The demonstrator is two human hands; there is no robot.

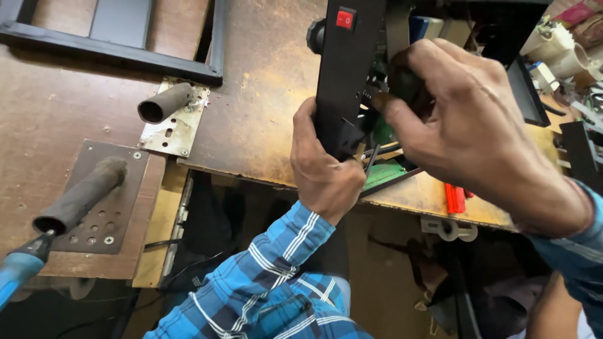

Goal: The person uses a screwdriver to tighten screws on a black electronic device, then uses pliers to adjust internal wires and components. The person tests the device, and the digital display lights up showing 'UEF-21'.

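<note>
Worn workbench (pixel 264 113), left hand (pixel 323 169) gripping black panel (pixel 345 69), right hand (pixel 471 125) closed inside

Worn brown workbench (pixel 264 107) fills most of the frame, surface stained and scratched, front edge chipped. Black metal frame (pixel 119 53) lies across the upper left. Metal plate (pixel 176 122) screwed to the bench carries a dark tube (pixel 164 103). Second perforated plate (pixel 100 198) at left holds a longer tube (pixel 81 194); a blue-handled iron (pixel 19 267) sits in its lower end. Dark floor (pixel 402 282) under the bench, lower centre, with cables. Clutter of white parts (pixel 556 53) at upper right. Light is even, soft glare on the bench centre.
</note>
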